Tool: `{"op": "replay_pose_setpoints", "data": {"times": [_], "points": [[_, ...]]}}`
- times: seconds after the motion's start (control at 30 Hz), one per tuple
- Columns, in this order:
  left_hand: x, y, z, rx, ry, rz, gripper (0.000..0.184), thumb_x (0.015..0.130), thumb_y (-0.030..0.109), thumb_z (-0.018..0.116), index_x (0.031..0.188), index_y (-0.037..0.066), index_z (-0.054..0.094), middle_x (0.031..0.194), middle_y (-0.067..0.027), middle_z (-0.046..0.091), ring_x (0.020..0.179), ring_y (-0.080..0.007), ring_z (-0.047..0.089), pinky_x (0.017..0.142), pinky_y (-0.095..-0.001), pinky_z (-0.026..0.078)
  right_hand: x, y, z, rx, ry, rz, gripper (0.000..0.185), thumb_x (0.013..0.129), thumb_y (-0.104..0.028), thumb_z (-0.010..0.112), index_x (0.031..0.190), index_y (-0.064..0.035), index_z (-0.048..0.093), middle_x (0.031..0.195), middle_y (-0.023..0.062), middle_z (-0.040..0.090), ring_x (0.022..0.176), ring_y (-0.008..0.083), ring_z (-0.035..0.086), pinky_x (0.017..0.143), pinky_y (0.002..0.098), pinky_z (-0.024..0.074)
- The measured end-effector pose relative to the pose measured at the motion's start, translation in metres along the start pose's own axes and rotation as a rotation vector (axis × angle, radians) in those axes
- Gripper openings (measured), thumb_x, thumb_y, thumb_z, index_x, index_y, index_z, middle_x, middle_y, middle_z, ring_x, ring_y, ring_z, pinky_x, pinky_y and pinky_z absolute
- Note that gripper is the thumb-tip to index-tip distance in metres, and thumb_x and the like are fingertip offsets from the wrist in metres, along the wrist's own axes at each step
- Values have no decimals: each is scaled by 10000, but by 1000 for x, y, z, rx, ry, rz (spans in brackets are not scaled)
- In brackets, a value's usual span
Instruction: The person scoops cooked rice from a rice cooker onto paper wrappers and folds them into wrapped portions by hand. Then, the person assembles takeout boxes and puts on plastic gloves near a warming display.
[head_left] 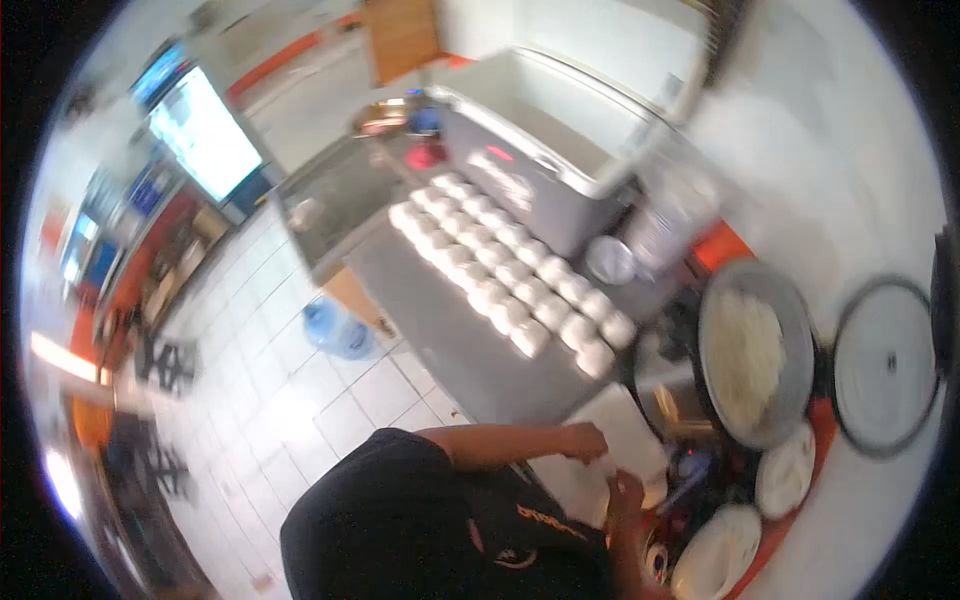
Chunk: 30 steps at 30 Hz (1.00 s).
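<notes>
My left hand (585, 442) is closed above a white board or sheet (595, 408) at the edge of the grey table (430, 310). Close by, my right hand (625, 490) has its fingers bent together over the same white surface. Whatever lies between the fingers of either hand is too small and blurred to tell. Several rows of white dough balls (490, 250) cover part of the table. A large round metal pan (748, 350) with pale, whitish contents stands beyond my hands.
An open grey cooler (510, 190) stands behind the dough balls. Near my right hand are two white bowls (718, 555) (785, 470). A round lid (885, 365) is by the wall. A blue water jug (340, 328) sits on the tiled floor.
</notes>
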<state>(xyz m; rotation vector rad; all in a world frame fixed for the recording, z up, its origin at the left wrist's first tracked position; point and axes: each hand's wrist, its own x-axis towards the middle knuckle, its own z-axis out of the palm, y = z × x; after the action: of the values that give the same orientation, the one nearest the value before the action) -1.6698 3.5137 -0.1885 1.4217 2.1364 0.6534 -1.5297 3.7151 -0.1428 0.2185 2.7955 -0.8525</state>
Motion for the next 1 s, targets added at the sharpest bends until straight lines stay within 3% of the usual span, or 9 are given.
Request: {"op": "replay_pose_setpoints", "data": {"times": [0.17, 0.27, 0.57, 0.73, 0.77, 0.8, 0.83, 0.87, 1.0], "points": [[-23, -3, -28, 114, -43, -96, 279, 886, 320, 649, 993, 66, 698, 1040, -84, 636, 984, -316, 559, 924, -437, 451, -10, 28, 36, -82, 336, -263, 213, 940, -154, 621, 1064, 19, 643, 1141, 200, 639, 1083, 355, 574, 965, 455, 433], [-35, -8, -5, 105, 636, 29, 153, 855, 238, 673, 894, 93, 706, 958, -71, 679, 983, -314, 606, 872, -439, 489, 1, 48, 55, -148, 287, -170, 334, 979, -237, 480, 1128, 12, 646, 1155, 272, 628, 1110, 395, 574, 974, 458, 446], [-8, -8, 50, -260, 511, -279, 111, 876, 161, 575, 898, 54, 594, 943, -133, 643, 1012, -306, 610, 899, -459, 471, -24, 49, 45, -197, 295, 45, 216, 931, -152, 501, 1026, 15, 601, 998, 193, 598, 1006, 346, 571, 904, 428, 446], [-9, -33, 57, 276, 330, -22, 221, 933, 205, 537, 995, 19, 638, 1045, -171, 614, 1051, -341, 571, 955, -442, 450, -1, 19, 60, -469, 314, -285, 248, 868, -141, 519, 1052, 12, 583, 1005, 178, 588, 1000, 354, 559, 906, 450, 431], [-22, -6, 26, -60, 471, -214, 209, 882, 211, 571, 871, 38, 687, 1070, -190, 619, 1012, -352, 598, 911, -449, 488, -16, -6, 24, -684, 258, -558, 362, 829, -168, 531, 1140, 12, 581, 1087, 197, 594, 1045, 379, 550, 944, 480, 418], [-34, 21, -9, -257, 329, -474, 225, 885, 239, 581, 909, 40, 682, 1077, -185, 623, 1001, -350, 606, 893, -460, 493, -12, 36, 63, -223, 191, -301, 431, 825, -183, 528, 1212, 0, 574, 1121, 199, 593, 1102, 391, 541, 1017, 534, 371], [-30, -34, 53, 291, 331, 44, 267, 889, 279, 576, 952, 35, 665, 1113, -175, 629, 1074, -346, 584, 940, -471, 458, -24, 44, 86, -282, 420, -347, 486, 827, -223, 544, 1266, -16, 562, 1195, 192, 591, 1180, 381, 522, 1062, 558, 326], [-47, -14, 28, 291, 235, 22, 319, 894, 276, 566, 1079, 29, 645, 1181, -171, 617, 1164, -345, 537, 1019, -485, 393, -18, 56, 82, -411, 443, -564, 477, 850, -254, 536, 1273, -37, 570, 1256, 179, 582, 1235, 368, 504, 1062, 581, 309], [-60, -6, 14, 220, 131, -67, 449, 882, 256, 591, 1292, 73, 568, 1271, -137, 536, 1206, -341, 485, 1052, -504, 345, -35, 25, 83, -370, 448, -231, 402, 899, -189, 532, 1287, -92, 577, 1256, 146, 620, 1230, 322, 537, 1034, 565, 353]]}}
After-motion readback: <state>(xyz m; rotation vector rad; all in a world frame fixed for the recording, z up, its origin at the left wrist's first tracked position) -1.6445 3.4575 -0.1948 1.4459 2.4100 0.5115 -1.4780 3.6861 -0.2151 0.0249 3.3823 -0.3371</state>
